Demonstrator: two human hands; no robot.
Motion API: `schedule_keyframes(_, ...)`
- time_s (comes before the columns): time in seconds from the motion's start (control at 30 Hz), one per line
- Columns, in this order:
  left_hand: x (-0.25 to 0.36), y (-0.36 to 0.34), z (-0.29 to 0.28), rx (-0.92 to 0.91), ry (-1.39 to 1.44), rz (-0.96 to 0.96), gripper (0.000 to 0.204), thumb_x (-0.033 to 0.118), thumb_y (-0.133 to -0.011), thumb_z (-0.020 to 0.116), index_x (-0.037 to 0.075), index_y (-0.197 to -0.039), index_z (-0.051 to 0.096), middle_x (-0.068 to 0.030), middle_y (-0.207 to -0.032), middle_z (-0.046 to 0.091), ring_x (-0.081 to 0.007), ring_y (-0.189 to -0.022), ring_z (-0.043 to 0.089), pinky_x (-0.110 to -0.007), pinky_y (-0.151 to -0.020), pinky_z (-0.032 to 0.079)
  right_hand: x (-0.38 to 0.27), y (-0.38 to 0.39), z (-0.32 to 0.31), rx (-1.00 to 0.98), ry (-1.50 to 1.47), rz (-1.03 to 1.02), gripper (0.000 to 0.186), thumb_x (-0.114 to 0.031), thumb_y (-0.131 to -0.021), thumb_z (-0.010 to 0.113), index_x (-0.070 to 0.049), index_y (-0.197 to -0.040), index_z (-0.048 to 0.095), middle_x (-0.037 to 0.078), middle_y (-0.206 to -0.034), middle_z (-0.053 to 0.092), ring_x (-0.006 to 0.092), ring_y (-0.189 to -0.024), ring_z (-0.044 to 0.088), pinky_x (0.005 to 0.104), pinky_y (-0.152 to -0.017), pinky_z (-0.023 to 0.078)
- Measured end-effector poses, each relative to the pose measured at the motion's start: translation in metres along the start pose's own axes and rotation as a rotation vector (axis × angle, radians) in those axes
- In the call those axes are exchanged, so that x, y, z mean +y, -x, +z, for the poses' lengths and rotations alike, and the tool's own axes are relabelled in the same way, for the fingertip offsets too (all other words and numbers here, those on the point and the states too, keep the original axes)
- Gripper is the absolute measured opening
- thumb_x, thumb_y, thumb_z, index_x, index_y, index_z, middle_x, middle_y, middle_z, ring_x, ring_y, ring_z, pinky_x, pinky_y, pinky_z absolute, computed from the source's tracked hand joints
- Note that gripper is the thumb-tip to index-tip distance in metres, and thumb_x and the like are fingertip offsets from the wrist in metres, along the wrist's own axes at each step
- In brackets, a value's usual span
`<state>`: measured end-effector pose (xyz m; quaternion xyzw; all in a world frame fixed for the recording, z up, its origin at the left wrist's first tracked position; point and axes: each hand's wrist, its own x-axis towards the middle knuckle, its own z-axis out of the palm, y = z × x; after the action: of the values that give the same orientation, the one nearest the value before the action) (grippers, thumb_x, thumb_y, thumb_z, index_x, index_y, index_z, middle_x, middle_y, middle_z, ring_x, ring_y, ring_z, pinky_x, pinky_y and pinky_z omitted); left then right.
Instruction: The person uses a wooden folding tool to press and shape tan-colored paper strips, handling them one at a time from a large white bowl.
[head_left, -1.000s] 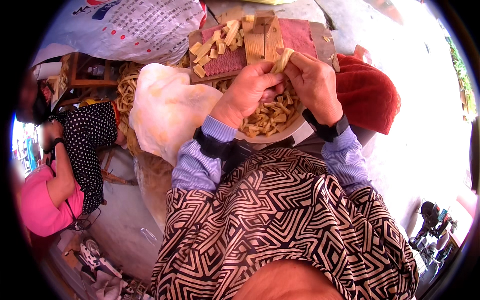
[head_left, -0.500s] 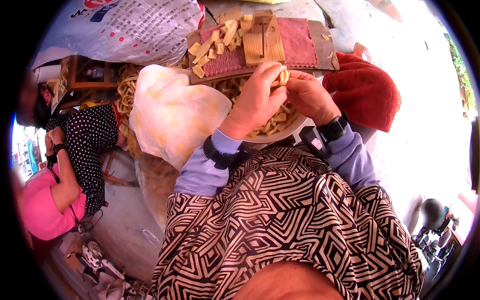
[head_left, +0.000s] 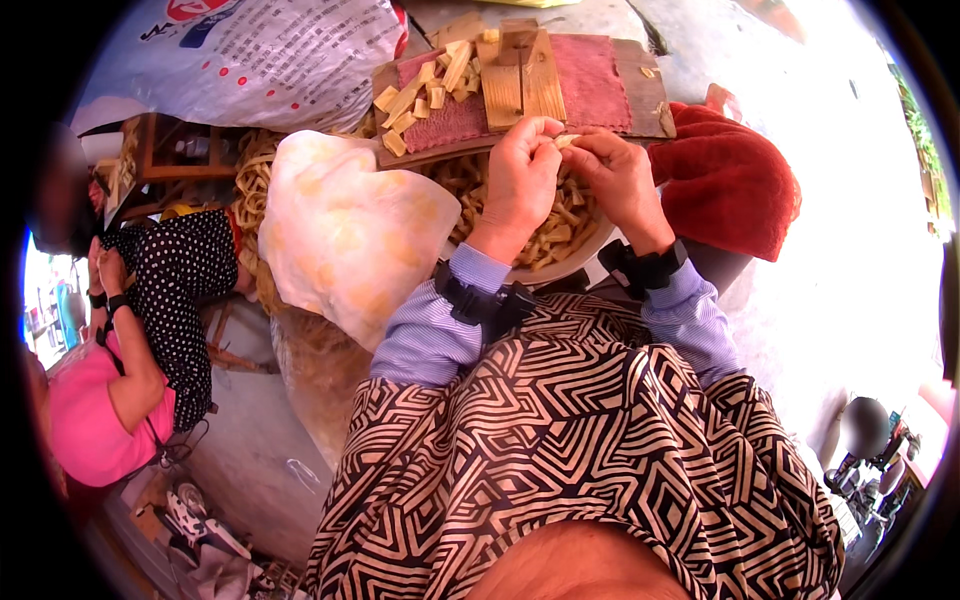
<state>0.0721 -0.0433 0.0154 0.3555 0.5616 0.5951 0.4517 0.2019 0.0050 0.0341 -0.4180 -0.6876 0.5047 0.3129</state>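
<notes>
A small pale-yellow piece [head_left: 566, 141] is pinched between the fingertips of both my hands. My left hand [head_left: 522, 185] has its thumb and fingers closed on one end, and my right hand [head_left: 622, 185] grips the other. Both hands are above a bowl [head_left: 588, 258] of curled, pale-brown strips [head_left: 550, 240], just at the near edge of a wooden board [head_left: 645, 75]. On that board lies a pink-red cloth [head_left: 600, 85], with a wooden block [head_left: 545, 90] across it. Several cut, pale-yellow pieces [head_left: 437, 90] are scattered to the block's left.
A white, yellow-stained sheet [head_left: 350, 220] bulges left of the bowl, beside more strips [head_left: 255, 165]. A red towel [head_left: 725, 180] drapes at right. Behind stands a large printed sack [head_left: 290, 60]. At far left sits another person [head_left: 110, 400] in pink and polka dots.
A coiled bundle showed between my fingers before; now only a small flat piece shows there. My right hand has turned more upright, and both hands have shifted slightly.
</notes>
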Motion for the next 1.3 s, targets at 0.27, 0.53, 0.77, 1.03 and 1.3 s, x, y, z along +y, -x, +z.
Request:
schedule_keyframes(0.27,-0.017,0.002,0.006,-0.101,-0.246,0.081,0.015,0.005,-0.089,0.051,-0.001,-0.1,0.059,-0.0104,-0.075,0.061,-0.0154,-0.064,0.056,-0.029,-0.06,0.046,0.009,0.001,-0.007,0.044,0.232,-0.128,0.009,-0.004,-0.075,0.068,0.003,-0.077,0.065,0.012,-0.093,0.06,0.0255,-0.085,0.059,0.0315,-0.074,0.048)
schedule_keyframes(0.53,-0.001,0.026,-0.018,-0.078,-0.434,0.069,0.017,0.012,-0.092,0.056,0.0,-0.103,0.06,-0.0063,-0.079,0.062,-0.0133,-0.069,0.057,-0.028,-0.064,0.046,0.014,-0.017,-0.011,0.099,0.212,-0.26,0.008,-0.007,-0.08,0.067,0.001,-0.081,0.065,0.005,-0.082,0.061,0.0211,-0.081,0.058,0.0298,-0.073,0.048)
schedule_keyframes(0.77,0.016,0.017,-0.027,0.02,-0.725,0.504,0.008,0.011,-0.087,0.061,0.005,-0.092,0.061,-0.0145,-0.073,0.062,-0.0318,-0.068,0.062,-0.036,-0.06,0.048,-0.011,-0.014,-0.023,-0.228,-0.077,0.151,0.016,-0.014,-0.09,0.062,0.0,-0.095,0.066,-0.001,-0.078,0.063,0.0073,-0.067,0.057,0.0222,-0.06,0.047)
schedule_keyframes(1.03,0.021,0.012,-0.033,0.01,-0.976,0.54,0.014,0.016,-0.081,0.067,0.007,-0.075,0.058,-0.0085,-0.067,0.058,-0.0313,-0.062,0.058,-0.039,-0.053,0.045,0.003,-0.011,-0.018,-0.084,0.155,-0.194,0.024,-0.012,-0.081,0.071,-0.001,-0.101,0.066,0.01,-0.08,0.066,0.0122,-0.074,0.063,0.0278,-0.067,0.051)
schedule_keyframes(1.3,0.046,0.002,-0.038,-0.213,-0.651,0.432,0.009,0.013,-0.088,0.062,0.004,-0.085,0.063,-0.0048,-0.067,0.056,-0.0178,-0.059,0.054,-0.029,-0.053,0.042,-0.022,-0.035,-0.036,-0.42,-0.309,0.238,0.007,-0.01,-0.086,0.066,-0.003,-0.089,0.067,0.001,-0.069,0.064,0.0063,-0.055,0.058,0.0185,-0.05,0.042)
